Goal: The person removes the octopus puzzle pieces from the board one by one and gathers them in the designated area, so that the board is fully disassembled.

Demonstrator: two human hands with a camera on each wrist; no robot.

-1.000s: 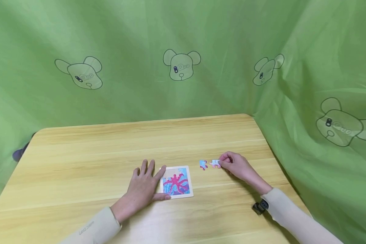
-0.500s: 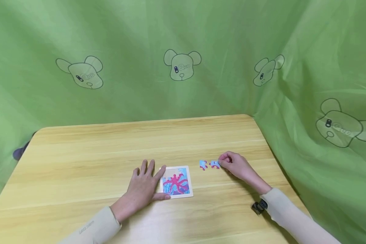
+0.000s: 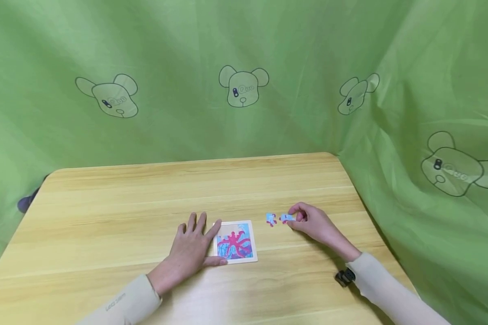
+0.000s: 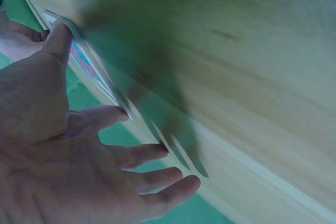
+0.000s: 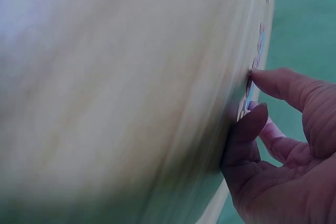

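Green cloth (image 3: 179, 131), pale wooden table (image 3: 118, 212), and an octopus picture (image 3: 235, 246) mostly filled in

Outlined cartoon heads (image 3: 243, 92) are printed on the cloth, which hangs behind the table and along its right side. Near the middle of the tabletop, toward the person, lies a small white-rimmed puzzle frame (image 3: 244, 260), flat and face up. Inside it, the pink octopus and most of the blue around it are in place. What is missing shows as a bare, wood-coloured patch (image 3: 226, 229) along the top of the frame, at its left and middle.

Two pieces lie outside, side by side to the right of the frame: the inner piece (image 3: 270, 219), touched by neither hand, and the outer piece (image 3: 285, 218). Judging by the gap, these two are probably all that is left to fit, so the work looks close to done.

The left hand (image 3: 190, 246) is spread, fingers straight, its thumb and forefinger resting on the frame's left part, seemingly steadying it. The right hand (image 3: 315, 221) has thumb and forefinger on either side of the outer piece's right end, pinching it; the right wrist view catches that piece almost edge-on, so whether it has left the table is hard to tell.
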